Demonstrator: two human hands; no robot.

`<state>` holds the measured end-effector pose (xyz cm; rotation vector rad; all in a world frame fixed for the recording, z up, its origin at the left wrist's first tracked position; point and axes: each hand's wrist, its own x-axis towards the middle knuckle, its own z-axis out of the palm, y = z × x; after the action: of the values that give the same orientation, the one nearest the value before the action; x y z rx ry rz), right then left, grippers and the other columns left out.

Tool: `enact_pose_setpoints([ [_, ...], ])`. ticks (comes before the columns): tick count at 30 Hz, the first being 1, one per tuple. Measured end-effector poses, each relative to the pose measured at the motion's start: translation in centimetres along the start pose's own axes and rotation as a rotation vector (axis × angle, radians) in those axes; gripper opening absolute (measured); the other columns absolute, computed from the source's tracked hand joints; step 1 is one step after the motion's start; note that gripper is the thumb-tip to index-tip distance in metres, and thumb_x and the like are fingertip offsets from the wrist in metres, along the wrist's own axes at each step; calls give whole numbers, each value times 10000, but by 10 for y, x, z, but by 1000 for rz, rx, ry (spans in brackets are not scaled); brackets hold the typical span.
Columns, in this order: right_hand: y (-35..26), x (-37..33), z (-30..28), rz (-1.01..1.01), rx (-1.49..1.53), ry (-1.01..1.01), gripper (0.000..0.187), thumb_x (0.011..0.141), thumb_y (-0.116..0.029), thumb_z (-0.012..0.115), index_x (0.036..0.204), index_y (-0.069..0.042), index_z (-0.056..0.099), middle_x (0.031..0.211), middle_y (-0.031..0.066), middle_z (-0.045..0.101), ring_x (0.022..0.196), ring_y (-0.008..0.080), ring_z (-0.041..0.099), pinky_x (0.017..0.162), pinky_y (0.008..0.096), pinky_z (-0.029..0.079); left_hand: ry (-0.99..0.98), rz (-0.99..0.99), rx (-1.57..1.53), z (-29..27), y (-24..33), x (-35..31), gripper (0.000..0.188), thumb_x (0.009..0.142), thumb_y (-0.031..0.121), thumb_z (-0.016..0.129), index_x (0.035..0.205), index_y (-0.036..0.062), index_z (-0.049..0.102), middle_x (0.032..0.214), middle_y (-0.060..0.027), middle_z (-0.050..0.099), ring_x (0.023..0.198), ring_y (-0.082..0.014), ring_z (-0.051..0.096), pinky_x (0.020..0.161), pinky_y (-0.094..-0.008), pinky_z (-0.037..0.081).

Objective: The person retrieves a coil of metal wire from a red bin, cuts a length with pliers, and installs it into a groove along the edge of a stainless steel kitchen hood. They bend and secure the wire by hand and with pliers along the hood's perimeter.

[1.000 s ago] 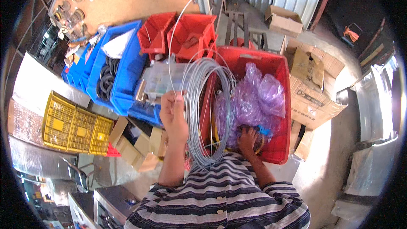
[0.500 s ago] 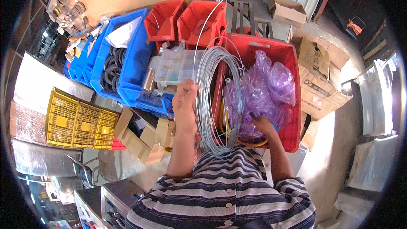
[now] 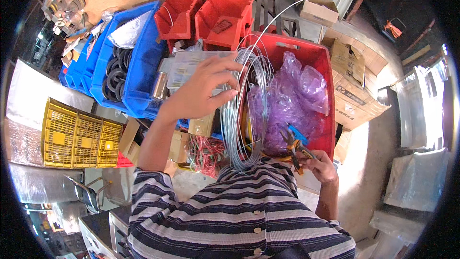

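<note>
My left hand [image 3: 201, 91] is raised in the middle of the view and grips the upper part of a coil of thin grey wire [image 3: 242, 115], which hangs upright in front of my chest. One loose end of the wire arcs up to the right. My right hand [image 3: 320, 164] is low on the right, next to my striped shirt, and holds a pair of pliers [image 3: 292, 143] with blue and orange handles, its jaws pointing toward the coil. Behind the coil stands a large red crate [image 3: 320, 62] filled with purple plastic bags [image 3: 292, 100].
Blue bins [image 3: 139, 62] with black rubber rings stand to the left, two smaller red bins [image 3: 225, 12] behind. A yellow lattice crate [image 3: 72, 136] lies at far left. Cardboard boxes [image 3: 352, 81] sit right of the red crate. Red wire bundles [image 3: 206, 151] lie below the coil.
My left hand has risen higher on the coil. My right hand has come out of the red crate, down toward my body, with the pliers now visible in it.
</note>
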<state>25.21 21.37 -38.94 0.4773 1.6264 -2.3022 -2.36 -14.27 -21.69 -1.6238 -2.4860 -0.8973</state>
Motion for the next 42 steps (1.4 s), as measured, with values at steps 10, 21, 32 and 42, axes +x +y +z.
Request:
enact_pose_setpoints([
  [10,-33,42,60,-409,410,-397,882,794,-317,776,1490,86,414,1475,243,483,1331,419,513,1057,618,436,-160,112,60,12,0,47,305,1024,340,592,1213,126,699,1249,-105,698,1286,-307,579,1113,-479,361],
  [21,-42,56,99,-80,709,-885,969,859,-341,718,1626,-70,192,1539,360,352,1434,558,360,1071,741,369,-122,20,302,15,7,34,390,1008,343,596,1376,225,646,1090,-76,682,1097,-275,631,1016,-436,422],
  [32,-24,72,114,159,900,-968,803,913,-323,603,1626,-151,276,1570,351,349,1463,584,294,1078,809,276,-148,-85,286,10,5,27,443,1045,438,510,1473,332,551,1074,-95,613,936,-299,647,835,-444,512],
  [42,-28,84,112,229,969,-875,825,874,-231,643,1609,-103,289,1560,356,366,1474,585,271,1092,819,274,-157,-127,59,2,12,31,331,1023,327,599,1311,165,620,1201,-149,571,1099,-368,600,945,-447,487],
])
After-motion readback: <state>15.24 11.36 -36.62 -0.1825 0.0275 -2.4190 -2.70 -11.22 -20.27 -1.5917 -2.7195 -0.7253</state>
